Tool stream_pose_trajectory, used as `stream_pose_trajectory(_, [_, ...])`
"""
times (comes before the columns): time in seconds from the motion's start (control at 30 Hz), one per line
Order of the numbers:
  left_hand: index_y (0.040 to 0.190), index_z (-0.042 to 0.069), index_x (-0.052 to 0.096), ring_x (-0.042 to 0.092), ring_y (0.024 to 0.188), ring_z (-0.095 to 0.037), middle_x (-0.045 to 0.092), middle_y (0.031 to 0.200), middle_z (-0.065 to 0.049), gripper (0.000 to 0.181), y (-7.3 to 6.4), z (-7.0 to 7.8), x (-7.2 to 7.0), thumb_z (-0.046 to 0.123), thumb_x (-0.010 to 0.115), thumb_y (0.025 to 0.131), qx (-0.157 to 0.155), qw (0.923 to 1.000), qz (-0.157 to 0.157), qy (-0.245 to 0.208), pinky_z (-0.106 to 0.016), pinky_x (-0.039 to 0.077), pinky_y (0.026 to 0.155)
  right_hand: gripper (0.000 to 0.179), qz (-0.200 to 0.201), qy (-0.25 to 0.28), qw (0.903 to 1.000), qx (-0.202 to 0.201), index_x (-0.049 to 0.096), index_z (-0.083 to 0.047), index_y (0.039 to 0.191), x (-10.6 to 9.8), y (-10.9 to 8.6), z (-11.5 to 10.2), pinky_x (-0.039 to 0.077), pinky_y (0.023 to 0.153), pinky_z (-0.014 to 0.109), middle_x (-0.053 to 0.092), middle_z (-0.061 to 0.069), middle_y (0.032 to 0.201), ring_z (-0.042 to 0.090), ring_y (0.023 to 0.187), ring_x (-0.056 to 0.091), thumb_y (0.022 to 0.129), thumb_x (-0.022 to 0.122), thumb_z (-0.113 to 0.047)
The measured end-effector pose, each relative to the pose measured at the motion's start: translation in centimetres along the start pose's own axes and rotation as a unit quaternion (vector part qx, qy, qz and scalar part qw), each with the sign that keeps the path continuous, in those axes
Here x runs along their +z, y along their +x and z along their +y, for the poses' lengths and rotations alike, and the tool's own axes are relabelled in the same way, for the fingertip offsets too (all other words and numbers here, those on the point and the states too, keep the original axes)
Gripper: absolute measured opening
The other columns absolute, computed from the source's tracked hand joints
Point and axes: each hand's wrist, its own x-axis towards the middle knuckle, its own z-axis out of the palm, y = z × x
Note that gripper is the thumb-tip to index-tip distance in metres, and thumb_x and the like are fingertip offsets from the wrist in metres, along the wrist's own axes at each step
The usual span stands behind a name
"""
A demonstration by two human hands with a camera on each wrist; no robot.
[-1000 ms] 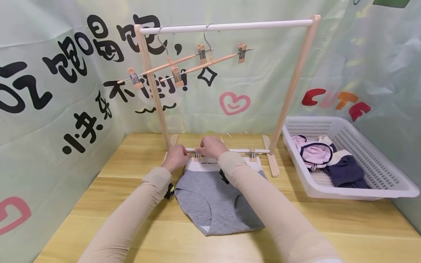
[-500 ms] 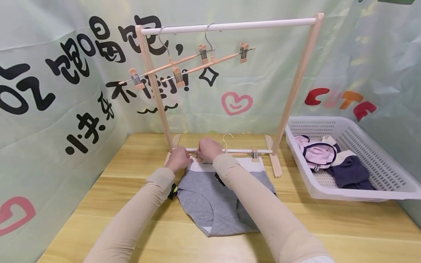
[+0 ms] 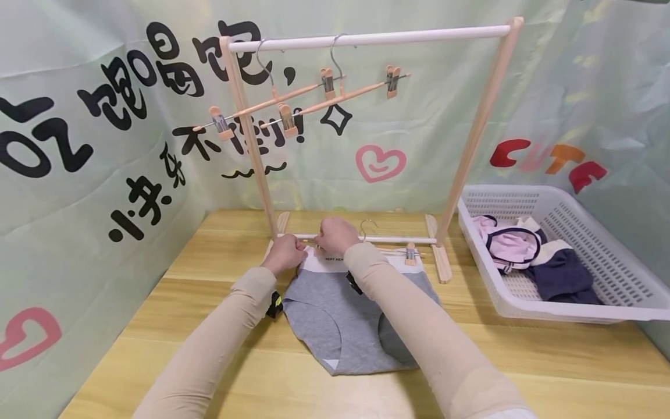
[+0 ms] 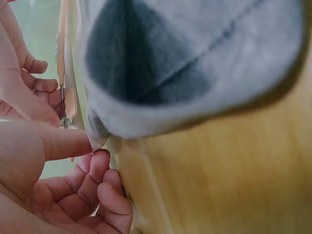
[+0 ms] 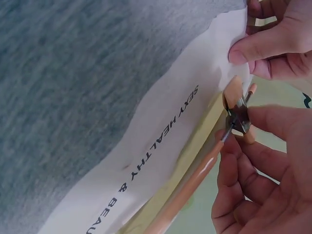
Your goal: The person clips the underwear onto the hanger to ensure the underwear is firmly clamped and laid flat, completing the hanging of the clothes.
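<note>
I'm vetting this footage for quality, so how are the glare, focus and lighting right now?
Head: pale glare on the table at the bottom middle, rack posts leaning outward toward the top; left wrist: grey briefs soft and blurred; right wrist: dimmer, bluish-grey cloth, yet the waistband lettering stays legible.

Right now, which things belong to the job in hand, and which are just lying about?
In the job:
Grey fabric briefs, white waistband pinched by the left hand
Peach bar-shaped clip hanger, its clip pinched by the right hand

Just about:
Two peach clip hangers on the pale wooden rack
White plastic basket holding a pink garment and a navy one
</note>
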Motion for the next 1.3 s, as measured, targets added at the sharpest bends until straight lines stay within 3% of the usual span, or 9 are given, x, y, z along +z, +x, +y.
stream_pose_trajectory(0.23, [0.065, 0.017, 0.051, 0.045, 0.061, -0.014, 0.045, 0.062, 0.006, 0.033, -0.2, -0.2, -0.4, 0.011, 0.068, 0.093, -0.004, 0.9999, -0.006, -0.01, -0.024, 0.035, 0.056, 0.017, 0.005, -0.01, 0.9999, 0.001, 0.081, -0.016, 0.091, -0.1, 0.1, -0.1, 0.055, 0.07, 0.034, 0.079, -0.001, 0.095, 0.016, 0.08, 0.067, 0.101, 0.074, -0.027])
stream_pose_trajectory(0.5, [0.075, 0.01, 0.065, 0.054, 0.07, -0.015, 0.058, 0.071, 0.003, 0.017, -0.7, -0.3, -0.6, 0.012, 0.072, 0.09, -0.002, 1.0, 0.003, -0.009, -0.023, 0.041, 0.062, 0.017, -0.026, 0.018, 0.9995, -0.001, 0.074, -0.013, 0.087, -0.1, -0.2, -0.4, 0.052, 0.071, 0.032, 0.074, 0.0, 0.09, 0.016, 0.078, 0.063, 0.1, 0.075, -0.024])
stream_pose_trajectory(0.73, [0.065, 0.014, 0.062, 0.047, 0.058, -0.01, 0.052, 0.06, 0.008, 0.027, -0.4, -0.6, -0.6, 0.011, 0.073, 0.089, -0.014, 0.9997, -0.01, -0.016, -0.022, 0.036, 0.054, 0.015, -0.052, 0.094, 0.9942, -0.002, 0.075, -0.007, 0.093, -0.3, -0.5, -0.3, 0.056, 0.087, 0.035, 0.076, 0.006, 0.097, 0.017, 0.086, 0.063, 0.101, 0.073, -0.019])
stream_pose_trajectory(0.87, [0.069, 0.011, 0.066, 0.048, 0.059, -0.01, 0.055, 0.063, 0.006, 0.021, -0.4, -0.6, -0.6, 0.01, 0.074, 0.088, -0.019, 0.9996, -0.012, -0.019, -0.022, 0.037, 0.053, 0.017, -0.06, 0.144, 0.9877, 0.007, 0.079, -0.004, 0.101, -0.6, -0.5, 0.1, 0.057, 0.09, 0.034, 0.079, 0.008, 0.105, 0.018, 0.091, 0.066, 0.098, 0.075, -0.021])
stream_pose_trajectory(0.97, [0.076, 0.008, 0.071, 0.051, 0.063, -0.012, 0.06, 0.069, 0.003, 0.011, -0.5, -0.7, -0.7, 0.009, 0.075, 0.087, -0.022, 0.9995, -0.008, -0.021, -0.022, 0.039, 0.055, 0.024, -0.078, 0.183, 0.9798, 0.016, 0.082, -0.004, 0.109, -0.9, -0.5, 0.6, 0.056, 0.084, 0.029, 0.08, 0.009, 0.103, 0.015, 0.085, 0.065, 0.096, 0.078, -0.023])
stream_pose_trajectory(1.13, [0.084, 0.005, 0.075, 0.054, 0.067, -0.014, 0.064, 0.075, 0.0, 0.005, -0.7, -0.7, -0.7, 0.009, 0.075, 0.087, -0.025, 0.9992, -0.01, -0.029, -0.023, 0.042, 0.056, 0.025, -0.112, 0.255, 0.96, 0.026, 0.082, 0.001, 0.108, -1.4, -0.3, 1.5, 0.044, 0.064, 0.022, 0.07, 0.002, 0.071, 0.009, 0.062, 0.053, 0.096, 0.079, -0.021])
stream_pose_trajectory(1.2, [0.084, 0.004, 0.075, 0.054, 0.067, -0.014, 0.063, 0.074, 0.0, 0.006, -0.7, -0.7, -0.6, 0.008, 0.075, 0.088, -0.028, 0.999, -0.012, -0.032, -0.023, 0.041, 0.056, 0.026, -0.119, 0.258, 0.9586, 0.025, 0.082, 0.002, 0.109, -1.5, -0.3, 1.8, 0.042, 0.061, 0.022, 0.065, -0.001, 0.067, 0.008, 0.06, 0.049, 0.097, 0.079, -0.022])
stream_pose_trajectory(1.3, [0.081, 0.006, 0.073, 0.052, 0.064, -0.013, 0.061, 0.071, 0.002, 0.008, -0.7, -0.7, -0.6, 0.008, 0.074, 0.088, -0.028, 0.9989, -0.013, -0.034, -0.023, 0.04, 0.055, 0.03, -0.118, 0.234, 0.9647, 0.021, 0.082, 0.0, 0.114, -1.5, -0.2, 2.0, 0.046, 0.068, 0.024, 0.074, 0.002, 0.081, 0.009, 0.069, 0.054, 0.098, 0.079, -0.025])
